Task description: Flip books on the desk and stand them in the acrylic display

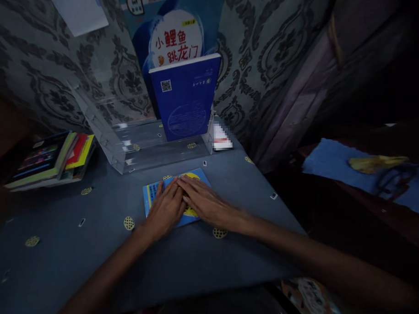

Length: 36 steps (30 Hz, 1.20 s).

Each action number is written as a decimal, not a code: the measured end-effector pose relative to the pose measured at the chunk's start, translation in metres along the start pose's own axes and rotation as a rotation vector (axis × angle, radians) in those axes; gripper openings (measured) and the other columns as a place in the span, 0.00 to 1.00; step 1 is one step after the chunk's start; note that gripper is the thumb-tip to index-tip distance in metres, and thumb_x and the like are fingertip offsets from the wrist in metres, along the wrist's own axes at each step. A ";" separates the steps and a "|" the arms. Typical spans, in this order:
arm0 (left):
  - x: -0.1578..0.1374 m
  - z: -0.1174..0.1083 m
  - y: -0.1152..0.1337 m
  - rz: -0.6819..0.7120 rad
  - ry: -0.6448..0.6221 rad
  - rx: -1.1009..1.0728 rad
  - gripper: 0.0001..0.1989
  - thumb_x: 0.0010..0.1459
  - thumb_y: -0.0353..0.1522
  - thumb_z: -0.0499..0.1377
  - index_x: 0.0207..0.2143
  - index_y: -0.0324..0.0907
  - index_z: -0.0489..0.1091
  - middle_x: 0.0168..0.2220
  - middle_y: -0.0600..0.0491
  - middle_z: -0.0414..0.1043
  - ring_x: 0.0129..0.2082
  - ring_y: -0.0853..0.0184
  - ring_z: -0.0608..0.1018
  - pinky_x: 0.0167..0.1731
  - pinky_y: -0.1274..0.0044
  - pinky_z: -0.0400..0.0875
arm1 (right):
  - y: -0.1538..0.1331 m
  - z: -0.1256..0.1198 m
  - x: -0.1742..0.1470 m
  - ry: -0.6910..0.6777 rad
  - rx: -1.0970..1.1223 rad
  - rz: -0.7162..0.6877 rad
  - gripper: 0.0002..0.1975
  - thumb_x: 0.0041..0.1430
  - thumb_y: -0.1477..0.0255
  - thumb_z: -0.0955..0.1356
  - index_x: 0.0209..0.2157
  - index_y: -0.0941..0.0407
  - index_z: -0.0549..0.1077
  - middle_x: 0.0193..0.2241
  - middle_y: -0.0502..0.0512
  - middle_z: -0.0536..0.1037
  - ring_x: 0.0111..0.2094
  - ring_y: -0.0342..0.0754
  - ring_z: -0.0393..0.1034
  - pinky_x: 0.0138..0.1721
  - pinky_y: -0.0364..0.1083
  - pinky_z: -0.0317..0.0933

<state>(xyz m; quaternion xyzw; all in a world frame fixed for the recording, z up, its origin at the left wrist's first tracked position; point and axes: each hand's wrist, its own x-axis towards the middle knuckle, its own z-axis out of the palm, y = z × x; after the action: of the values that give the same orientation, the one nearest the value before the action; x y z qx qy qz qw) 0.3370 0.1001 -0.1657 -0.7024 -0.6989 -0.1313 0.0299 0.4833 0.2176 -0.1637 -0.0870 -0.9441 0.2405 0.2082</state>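
A thin blue and yellow book (191, 219) lies flat on the table in front of me. My left hand (166, 204) rests on its left half, fingers stretched out. From the right, my right hand (206, 200) lies flat on the book, its fingertips meeting those of the left. Between them they cover most of the cover. Behind the book, a clear acrylic stand (161, 157) holds a dark blue book (187, 98) upright, its back cover with a QR code facing me.
On the left lies a stack of books (46, 158). A large blue picture book (177, 32) stands against the patterned wall behind the stand. The table (185, 263) ends in an edge at the right, beyond which a blue cloth (336, 164) lies on another surface.
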 end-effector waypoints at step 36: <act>-0.057 -0.019 0.000 0.210 0.062 0.188 0.19 0.73 0.37 0.50 0.58 0.36 0.70 0.58 0.39 0.75 0.60 0.52 0.76 0.57 0.61 0.74 | 0.034 -0.013 -0.050 -0.016 0.018 -0.100 0.27 0.62 0.63 0.75 0.61 0.52 0.72 0.63 0.59 0.72 0.66 0.56 0.64 0.70 0.63 0.52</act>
<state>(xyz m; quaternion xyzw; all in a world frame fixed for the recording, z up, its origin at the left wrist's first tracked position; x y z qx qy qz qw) 0.3352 0.0407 -0.1605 -0.7612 -0.6297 -0.0832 0.1306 0.5363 0.2396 -0.1872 -0.0360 -0.9467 0.2387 0.2133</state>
